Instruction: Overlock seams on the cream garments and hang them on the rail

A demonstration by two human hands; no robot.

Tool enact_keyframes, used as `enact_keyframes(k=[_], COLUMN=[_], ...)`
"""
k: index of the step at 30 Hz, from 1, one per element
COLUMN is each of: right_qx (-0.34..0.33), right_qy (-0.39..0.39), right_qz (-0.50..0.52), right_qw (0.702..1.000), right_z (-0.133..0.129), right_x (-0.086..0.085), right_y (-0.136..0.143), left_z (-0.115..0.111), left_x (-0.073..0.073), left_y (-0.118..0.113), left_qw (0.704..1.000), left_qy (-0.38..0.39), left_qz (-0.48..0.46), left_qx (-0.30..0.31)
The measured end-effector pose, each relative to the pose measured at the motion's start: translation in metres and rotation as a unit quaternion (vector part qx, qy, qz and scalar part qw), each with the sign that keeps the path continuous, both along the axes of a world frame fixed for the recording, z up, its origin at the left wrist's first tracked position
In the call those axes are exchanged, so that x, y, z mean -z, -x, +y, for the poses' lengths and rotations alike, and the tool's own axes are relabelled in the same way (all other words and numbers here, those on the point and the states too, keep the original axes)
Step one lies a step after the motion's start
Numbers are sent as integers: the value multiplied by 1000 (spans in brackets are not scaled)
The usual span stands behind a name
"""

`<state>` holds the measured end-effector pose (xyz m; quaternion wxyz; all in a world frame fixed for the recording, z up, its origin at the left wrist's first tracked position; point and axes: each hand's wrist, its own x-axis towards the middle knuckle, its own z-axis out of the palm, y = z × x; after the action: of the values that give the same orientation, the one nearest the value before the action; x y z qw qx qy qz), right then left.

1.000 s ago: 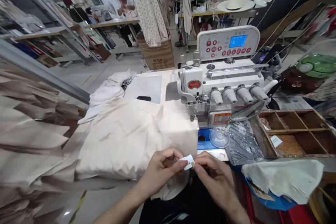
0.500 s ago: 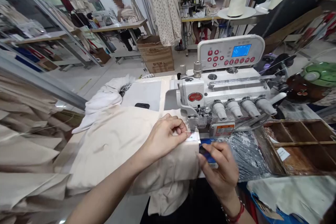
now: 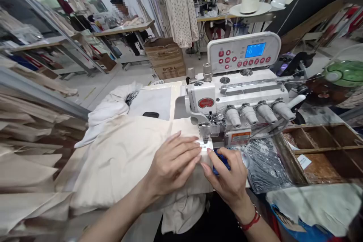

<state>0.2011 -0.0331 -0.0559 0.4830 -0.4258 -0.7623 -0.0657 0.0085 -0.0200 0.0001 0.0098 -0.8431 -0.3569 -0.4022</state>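
Observation:
My left hand (image 3: 172,162) lies flat on the cream fabric (image 3: 127,159), its fingers stretched out and their tips beside a small white label (image 3: 204,146). That label, with dark print, sits on the fabric just in front of the presser foot of a white overlock sewing machine (image 3: 241,94). At the fabric's right edge is my right hand (image 3: 228,176), index fingertip at the label and thumb lower on the cloth. Its other fingers are curled, and it seems to grip the edge; the underside is hidden. Part of the fabric hangs over the table's front.
A wooden compartment tray (image 3: 300,151) with a loose white label stands at the right. A plastic-covered dark pad (image 3: 266,166) lies before it. White cloth (image 3: 106,111) and a black object (image 3: 151,115) are at the left. Two people work at machines behind a cardboard box (image 3: 166,60).
My left hand has opened from a pinch at the label and flattened on the fabric. My right hand has come left onto the label and fabric edge. The camera view has shifted slightly.

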Motion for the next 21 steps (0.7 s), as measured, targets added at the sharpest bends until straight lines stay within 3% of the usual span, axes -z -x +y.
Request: enact_keyframes(k=[3,8,11,15,17,21], right_qx=[11,-13,-51,-94,-94,-75], right_qy=[2,22,91,221,227,252], right_qz=[13,121,174,238,245,218], right_qw=[1000,992,979,941,938,940], right_z=[7,3,-17,-34,-33,-25], right_x=[2,6,10,12,11,5], right_y=[0,0,6,14,16,19], left_z=[-1,23,29,26,25,23], left_x=[8,7,7,13,16,21], left_y=[-1,4,13,17,15,12], left_qw=[1000,997,992,991,988,991], left_qy=[2,69,105,66,79,119], left_qz=[19,-20,-62,-119,-129,-62], left_qx=[-4,-11,24,6,-19,-29])
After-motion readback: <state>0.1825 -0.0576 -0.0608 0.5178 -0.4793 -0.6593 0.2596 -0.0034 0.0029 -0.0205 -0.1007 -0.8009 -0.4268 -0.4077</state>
